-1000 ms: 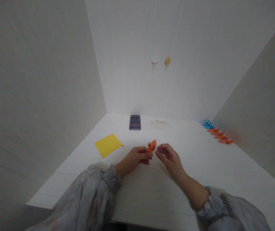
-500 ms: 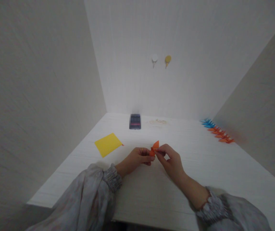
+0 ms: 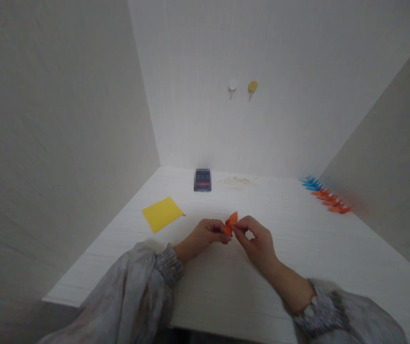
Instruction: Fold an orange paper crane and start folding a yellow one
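Observation:
A small folded orange origami piece (image 3: 232,218) is held above the white table, between my two hands. My left hand (image 3: 210,233) pinches its left and lower side between thumb and fingers. From the other side, the thumb and index finger of my right hand (image 3: 257,236) are closed on its right edge. One pointed orange flap sticks up between the hands. The fingertips hide part of the folds.
Left of my hands lies a yellow paper sheet (image 3: 162,214), with a tiny red-orange scrap at its corner. A blurred dark box (image 3: 202,180) stands near the back wall. Blue origami figures (image 3: 312,183) and orange origami figures (image 3: 332,200) line the right wall. Two hooks hang on the back wall.
Both hands keep their pinch on the orange piece, whose raised flap has tilted slightly. The whole view has shifted a little.

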`<state>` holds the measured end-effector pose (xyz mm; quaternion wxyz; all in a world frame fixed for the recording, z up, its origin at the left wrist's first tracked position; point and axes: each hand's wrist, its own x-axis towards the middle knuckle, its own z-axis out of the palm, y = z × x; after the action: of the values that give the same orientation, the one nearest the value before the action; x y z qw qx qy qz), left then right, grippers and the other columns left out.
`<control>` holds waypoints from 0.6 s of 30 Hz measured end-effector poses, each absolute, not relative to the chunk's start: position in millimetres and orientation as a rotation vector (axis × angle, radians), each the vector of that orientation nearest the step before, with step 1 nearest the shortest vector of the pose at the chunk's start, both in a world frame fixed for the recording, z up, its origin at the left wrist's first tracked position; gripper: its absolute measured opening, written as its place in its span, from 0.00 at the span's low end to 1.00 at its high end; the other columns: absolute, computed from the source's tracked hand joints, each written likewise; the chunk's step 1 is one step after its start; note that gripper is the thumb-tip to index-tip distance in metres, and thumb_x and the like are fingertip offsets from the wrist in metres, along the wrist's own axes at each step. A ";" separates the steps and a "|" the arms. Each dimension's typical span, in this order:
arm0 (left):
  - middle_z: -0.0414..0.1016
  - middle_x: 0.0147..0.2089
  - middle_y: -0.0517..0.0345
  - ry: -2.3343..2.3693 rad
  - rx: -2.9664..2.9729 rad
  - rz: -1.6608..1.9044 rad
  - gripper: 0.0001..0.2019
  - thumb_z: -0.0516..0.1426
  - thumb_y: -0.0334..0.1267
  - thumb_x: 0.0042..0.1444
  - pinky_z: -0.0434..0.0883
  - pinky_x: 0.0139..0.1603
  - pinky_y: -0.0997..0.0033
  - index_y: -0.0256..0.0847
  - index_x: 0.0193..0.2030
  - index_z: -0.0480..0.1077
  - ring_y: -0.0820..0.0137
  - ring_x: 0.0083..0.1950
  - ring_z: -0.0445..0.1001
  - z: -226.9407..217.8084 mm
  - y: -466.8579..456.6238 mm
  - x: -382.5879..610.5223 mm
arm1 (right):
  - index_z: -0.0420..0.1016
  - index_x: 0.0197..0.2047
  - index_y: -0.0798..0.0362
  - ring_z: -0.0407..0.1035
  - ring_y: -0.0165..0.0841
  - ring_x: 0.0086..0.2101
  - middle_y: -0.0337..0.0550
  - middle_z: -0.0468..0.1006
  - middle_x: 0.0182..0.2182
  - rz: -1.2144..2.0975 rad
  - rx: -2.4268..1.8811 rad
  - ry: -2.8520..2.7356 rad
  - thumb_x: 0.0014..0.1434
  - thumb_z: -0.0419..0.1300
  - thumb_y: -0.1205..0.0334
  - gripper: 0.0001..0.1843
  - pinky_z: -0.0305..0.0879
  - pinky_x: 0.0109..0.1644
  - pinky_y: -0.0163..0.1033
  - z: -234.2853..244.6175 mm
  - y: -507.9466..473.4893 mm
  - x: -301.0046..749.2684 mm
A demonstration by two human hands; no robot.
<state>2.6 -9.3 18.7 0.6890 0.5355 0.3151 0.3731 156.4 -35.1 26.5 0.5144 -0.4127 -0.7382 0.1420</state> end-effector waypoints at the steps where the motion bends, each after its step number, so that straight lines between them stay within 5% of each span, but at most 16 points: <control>1: 0.70 0.23 0.61 0.709 1.204 0.828 0.08 0.63 0.33 0.34 0.63 0.32 0.74 0.33 0.22 0.69 0.77 0.26 0.66 18.3 -9.3 2.4 | 0.68 0.27 0.53 0.62 0.27 0.24 0.38 0.67 0.22 0.336 -0.992 -1.770 0.53 0.54 0.67 0.04 0.61 0.27 0.34 26.9 -35.2 156.6; 18: 0.68 0.20 0.63 0.773 1.234 0.830 0.09 0.62 0.35 0.35 0.61 0.29 0.76 0.33 0.21 0.67 0.79 0.23 0.64 24.0 -11.6 1.2 | 0.67 0.27 0.53 0.61 0.28 0.24 0.38 0.67 0.23 0.320 -1.043 -1.700 0.52 0.55 0.66 0.04 0.60 0.28 0.34 26.0 -33.4 158.5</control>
<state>1.2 -11.6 24.0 0.6689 0.5472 0.3430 0.3682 158.5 -33.4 26.0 0.5319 -0.4374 -0.7126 0.1342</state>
